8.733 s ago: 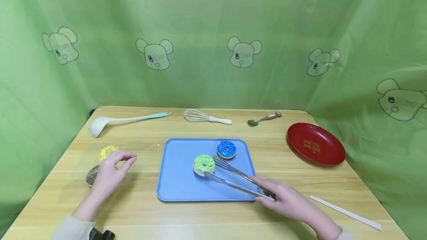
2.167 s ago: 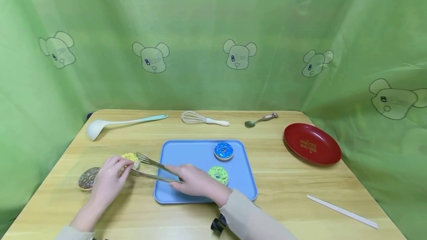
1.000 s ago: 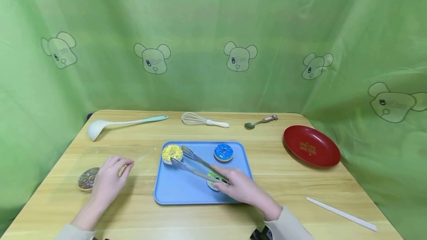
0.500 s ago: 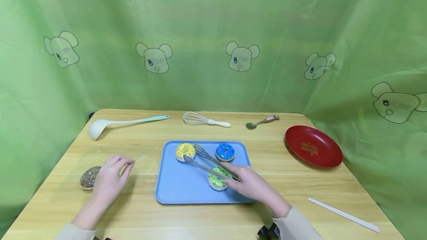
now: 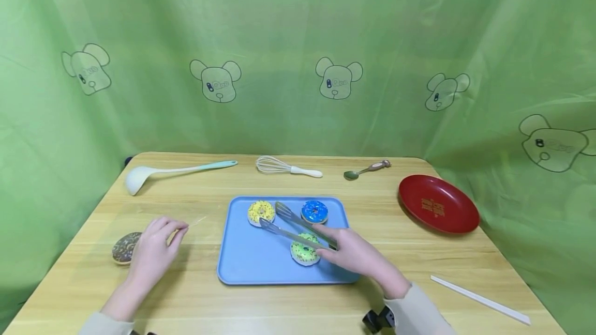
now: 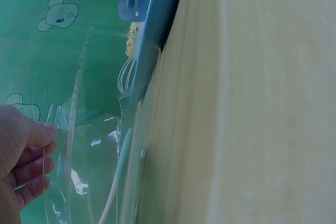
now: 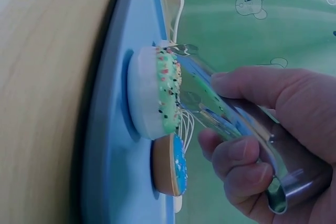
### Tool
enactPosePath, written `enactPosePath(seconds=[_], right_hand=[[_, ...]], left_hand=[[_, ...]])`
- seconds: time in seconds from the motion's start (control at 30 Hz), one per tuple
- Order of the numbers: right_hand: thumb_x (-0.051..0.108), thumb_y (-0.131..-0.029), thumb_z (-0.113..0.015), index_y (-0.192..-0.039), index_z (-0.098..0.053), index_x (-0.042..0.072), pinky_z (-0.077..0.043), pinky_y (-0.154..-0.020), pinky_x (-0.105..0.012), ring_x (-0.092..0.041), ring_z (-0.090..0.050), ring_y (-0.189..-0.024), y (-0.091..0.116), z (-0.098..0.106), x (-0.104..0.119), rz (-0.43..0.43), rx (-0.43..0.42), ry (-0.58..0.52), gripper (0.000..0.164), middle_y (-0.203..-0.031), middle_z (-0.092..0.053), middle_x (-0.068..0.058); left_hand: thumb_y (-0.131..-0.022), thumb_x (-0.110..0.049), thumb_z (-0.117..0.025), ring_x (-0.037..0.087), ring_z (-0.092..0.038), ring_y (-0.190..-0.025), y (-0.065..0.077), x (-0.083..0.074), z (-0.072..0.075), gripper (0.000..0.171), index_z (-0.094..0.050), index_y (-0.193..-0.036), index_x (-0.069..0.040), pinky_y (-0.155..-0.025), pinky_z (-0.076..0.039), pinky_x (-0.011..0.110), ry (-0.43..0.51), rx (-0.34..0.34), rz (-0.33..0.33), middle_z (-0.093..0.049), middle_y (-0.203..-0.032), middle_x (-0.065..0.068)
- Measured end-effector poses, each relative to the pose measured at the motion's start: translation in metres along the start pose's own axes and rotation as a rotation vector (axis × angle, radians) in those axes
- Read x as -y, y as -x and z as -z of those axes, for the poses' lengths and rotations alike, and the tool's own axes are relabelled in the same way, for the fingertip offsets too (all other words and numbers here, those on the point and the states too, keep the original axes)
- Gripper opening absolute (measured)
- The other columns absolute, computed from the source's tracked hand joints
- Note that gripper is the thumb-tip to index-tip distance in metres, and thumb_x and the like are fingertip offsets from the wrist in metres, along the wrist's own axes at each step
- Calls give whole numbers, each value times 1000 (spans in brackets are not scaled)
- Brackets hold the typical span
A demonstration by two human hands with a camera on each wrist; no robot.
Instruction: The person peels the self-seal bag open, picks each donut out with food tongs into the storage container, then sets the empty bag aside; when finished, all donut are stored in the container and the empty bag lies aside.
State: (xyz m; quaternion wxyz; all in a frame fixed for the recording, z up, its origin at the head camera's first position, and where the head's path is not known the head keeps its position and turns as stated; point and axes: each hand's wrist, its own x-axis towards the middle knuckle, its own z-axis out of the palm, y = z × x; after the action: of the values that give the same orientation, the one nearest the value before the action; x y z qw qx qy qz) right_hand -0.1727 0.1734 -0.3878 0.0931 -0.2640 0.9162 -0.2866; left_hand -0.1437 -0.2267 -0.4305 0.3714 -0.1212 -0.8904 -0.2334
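My left hand (image 5: pixel 155 247) pinches the edge of a clear plastic bag (image 6: pixel 86 161), which shows only faintly in the head view. A dark brown doughnut (image 5: pixel 123 248) lies at the left, partly hidden behind that hand. In my right hand (image 5: pixel 356 255) are metal tongs (image 5: pixel 288 234), reaching over the blue tray (image 5: pixel 251 262). Their tips stand spread at the right side of a yellow sprinkled doughnut (image 5: pixel 258 212) at the tray's back left. A green doughnut (image 5: pixel 304 256) rests below the tongs, and a blue doughnut (image 5: pixel 314 211) sits at the back right.
Along the table's back lie a ladle (image 5: pixel 137 180), a white whisk (image 5: pixel 304 171) and a small spoon (image 5: pixel 351 175). A red plate (image 5: pixel 419 195) stands at the right, with a white stick (image 5: pixel 479 300) nearer the front. Green curtain (image 5: pixel 279 25) surrounds the table.
The yellow doughnut has gone from the left side, near my left hand, onto the tray and then slid rightward. The tongs have drawn slightly off it. Earlier they were at the green doughnut, now let go.
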Motion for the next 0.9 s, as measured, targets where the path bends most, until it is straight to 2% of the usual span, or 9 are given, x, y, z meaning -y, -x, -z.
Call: enactPosePath(seconds=[0.23,0.4,0.57,0.67,0.77,0.9], right_hand=[[24,-89,-64,-137,-45,8,-37,-38,-23,-4,-34,-44,6,8,3,-17,-32,2,54,-117,-58,-11],[24,-90,-63,-138,-45,11,-39,-41,-23,-6,-39,-48,2,6,12,34,-37,-4,53,-114,-60,-8],[24,-90,-62,-137,-46,11,-43,-47,-22,-6,-46,-53,-6,-6,27,126,-19,-11,51,-103,-63,-3],[24,-89,-63,-136,-47,11,-46,-52,-21,-4,-49,-57,-13,-15,37,176,-10,2,51,-112,-64,-4],[25,-89,-63,-137,-46,11,-47,-59,-20,-4,-51,-61,-20,-24,46,198,18,-2,52,-125,-58,-5],[27,-90,-61,-138,-45,13,-48,-66,-21,-3,-53,-66,-29,-35,55,199,56,-5,52,-126,-57,-6]], left_hand=[[-69,2,-76,23,-57,-74,0,0,0,16,-69,-81,-5,-65,-49,41,9,0,3,-63,-78,6],[-69,3,-77,22,-57,-74,1,1,1,17,-69,-82,-4,-65,-49,40,15,1,2,-64,-78,6],[-69,3,-76,22,-57,-74,1,0,3,17,-69,-82,-4,-65,-49,40,18,0,6,-64,-79,5],[-69,3,-76,21,-57,-74,1,0,3,17,-69,-82,-4,-64,-49,39,18,-4,2,-64,-79,5],[-68,3,-77,21,-57,-74,2,1,4,17,-69,-82,-4,-64,-49,38,15,-10,-5,-64,-78,5],[-68,4,-77,21,-56,-74,2,1,5,18,-69,-81,-4,-64,-49,38,14,-20,-17,-64,-78,5]])
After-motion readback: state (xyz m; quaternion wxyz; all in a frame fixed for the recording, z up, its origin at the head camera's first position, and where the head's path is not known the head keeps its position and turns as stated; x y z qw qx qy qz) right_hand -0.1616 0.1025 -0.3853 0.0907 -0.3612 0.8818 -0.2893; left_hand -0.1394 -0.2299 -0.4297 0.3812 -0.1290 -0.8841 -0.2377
